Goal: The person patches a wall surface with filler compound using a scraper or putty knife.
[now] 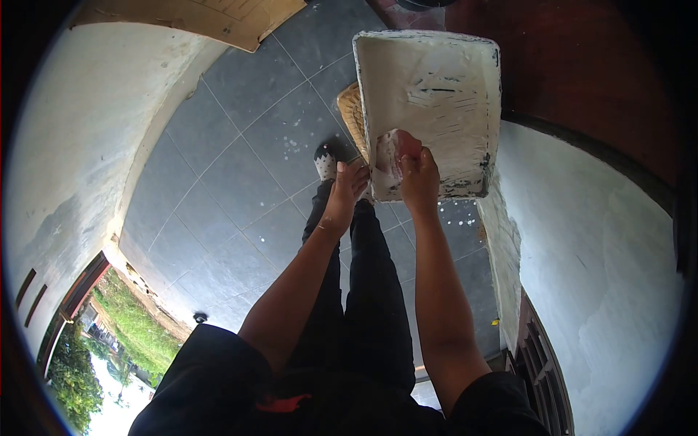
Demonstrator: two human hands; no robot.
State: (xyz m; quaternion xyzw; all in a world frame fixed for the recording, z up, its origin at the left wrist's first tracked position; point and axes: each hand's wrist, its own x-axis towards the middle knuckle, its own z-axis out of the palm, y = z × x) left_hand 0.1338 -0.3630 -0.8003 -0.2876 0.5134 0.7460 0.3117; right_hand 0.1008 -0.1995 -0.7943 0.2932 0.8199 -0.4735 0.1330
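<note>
My right hand [420,180] is closed on a red flat tool [409,144] whose left side is smeared with white paint; its exact kind I cannot tell. It is over the lower left part of a paint tray [494,102]. White paint coats the tray's inside, with dark streaks showing through. My left hand [347,190] is beside the tray's lower left side, thumb raised and fingers stretched, fingertips right at the rim. A few white specks mark the left wrist.
A tan woven-looking object [351,109] shows partly behind the tray. Cardboard [211,18] lies at the upper left. Grey floor tiles [240,145] carry white paint drips around my feet. White walls [94,123] stand on both sides, and a dark red surface [582,73] lies beyond the tray.
</note>
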